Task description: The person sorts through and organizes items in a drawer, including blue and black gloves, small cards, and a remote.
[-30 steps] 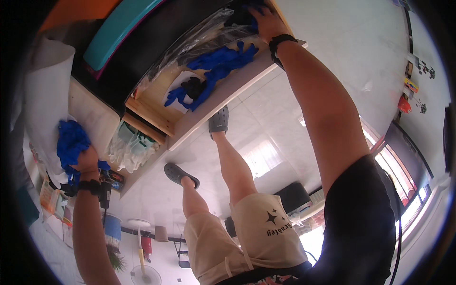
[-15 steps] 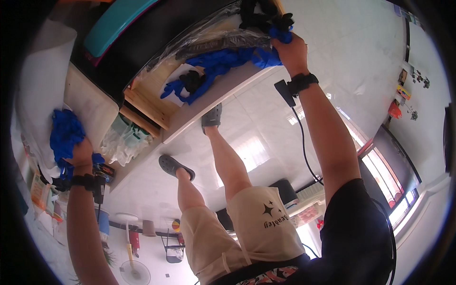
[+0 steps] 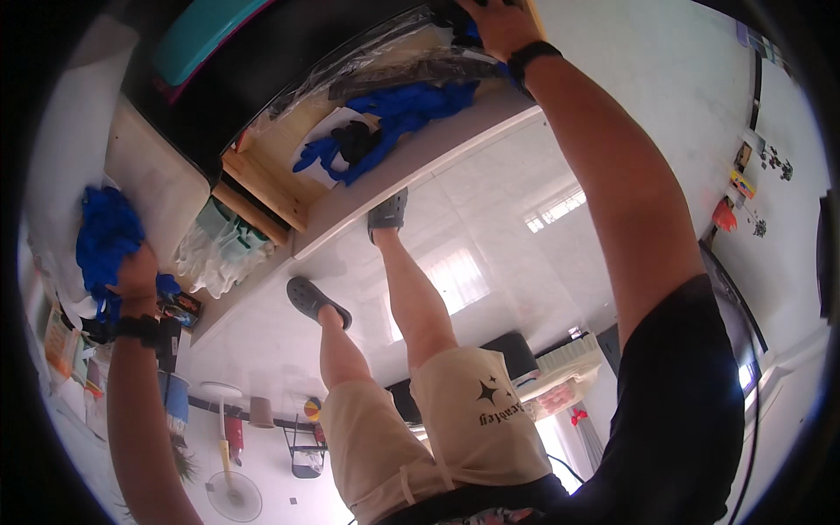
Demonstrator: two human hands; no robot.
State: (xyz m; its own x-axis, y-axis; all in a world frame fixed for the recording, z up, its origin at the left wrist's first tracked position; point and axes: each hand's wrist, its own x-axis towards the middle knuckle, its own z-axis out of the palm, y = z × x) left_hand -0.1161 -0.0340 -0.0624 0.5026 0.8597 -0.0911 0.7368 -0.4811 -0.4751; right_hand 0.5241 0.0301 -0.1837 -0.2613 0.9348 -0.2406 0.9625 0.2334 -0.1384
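Note:
At the left, my left hand (image 3: 136, 271) is closed round a bunched bundle of blue gloves (image 3: 109, 236), beside a pale padded surface. My right hand (image 3: 503, 33) reaches to the top of the view, over the far right end of a wooden compartment. Its fingertips run into dark material at the picture's edge, so its grip is not plain. A little blue shows just beside it. Inside the compartment lie more blue gloves (image 3: 411, 109), spread loosely, with a crumpled black glove-like piece (image 3: 357, 142) on white paper (image 3: 315, 149).
Clear plastic wrap (image 3: 328, 66) lies along the compartment's far side, by a black surface with a teal-edged object (image 3: 206, 39). White gloves (image 3: 223, 249) fill a lower-left space. The pale front ledge (image 3: 420, 179) stands between me and the compartment. A fan (image 3: 234, 494) is behind.
My right hand has moved up and slightly left, away from the blue gloves at the compartment's near right corner. My left hand, with its blue bundle, has shifted slightly left.

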